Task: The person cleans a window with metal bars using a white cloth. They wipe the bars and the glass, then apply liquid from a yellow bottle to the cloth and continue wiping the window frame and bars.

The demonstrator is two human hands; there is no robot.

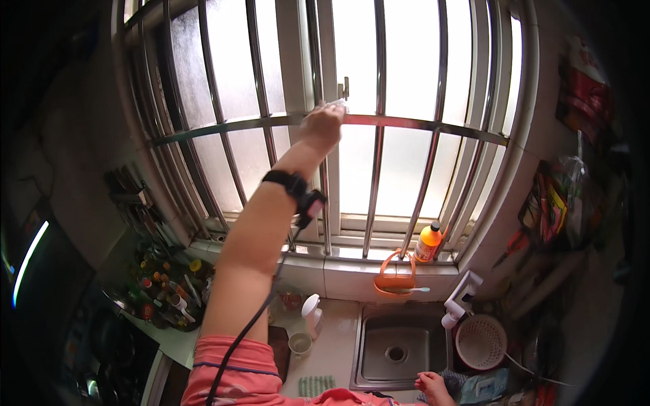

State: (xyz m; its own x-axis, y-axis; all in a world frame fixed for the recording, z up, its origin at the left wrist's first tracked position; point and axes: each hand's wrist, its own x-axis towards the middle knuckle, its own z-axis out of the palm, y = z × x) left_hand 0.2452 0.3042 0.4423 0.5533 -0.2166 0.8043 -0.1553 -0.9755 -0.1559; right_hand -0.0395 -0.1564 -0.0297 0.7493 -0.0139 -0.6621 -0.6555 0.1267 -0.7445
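My left hand (323, 123) is raised to the window's metal bars, its fingers closed on a white wipe or cloth (337, 104). It is at the horizontal metal crossbar (406, 122), just below the window latch (345, 89). A black strap with a small device and a cable is on that forearm. My right hand (433, 386) is low at the sink's front right corner, fingers partly curled, beside a bundled dark cloth (453, 380); whether it holds anything cannot be told.
A steel sink (357, 350), white spray bottle (312, 314) and glass cup (300, 345) are below. An orange basket (395, 284) hangs near an orange bottle (429, 242) on the sill. Seasoning bottles (167, 294) crowd the left; a white strainer (481, 341) stands right of the faucet (459, 302).
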